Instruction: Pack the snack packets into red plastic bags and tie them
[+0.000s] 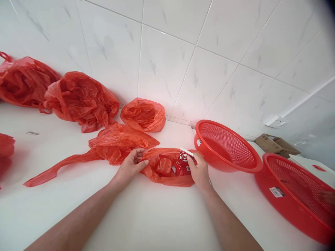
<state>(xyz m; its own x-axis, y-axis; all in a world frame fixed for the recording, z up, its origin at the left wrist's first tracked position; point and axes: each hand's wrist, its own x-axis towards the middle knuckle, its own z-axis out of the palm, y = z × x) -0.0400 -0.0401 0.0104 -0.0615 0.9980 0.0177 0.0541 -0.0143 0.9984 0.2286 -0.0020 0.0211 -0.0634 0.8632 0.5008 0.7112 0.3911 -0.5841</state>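
An opened red plastic bag [154, 178] lies on the white table in front of me, with several small red packets [165, 166] inside. My left hand [132, 164] pinches the bag's left rim between thumb and fingers. Over the bag's right side, my right hand [200, 170] is closed on a small red packet with white print and a white edge [184, 156]. Just behind my left hand lies a crumpled red plastic bag [117, 141], its long twisted end trailing left.
Along the tiled wall sit more red plastic bags [81, 99], one smaller with its mouth spread [143, 113]. To the right stand two red perforated baskets [209, 153] [295, 205]. Another person's hand [327, 197] shows at the far right, near a cardboard box [277, 144].
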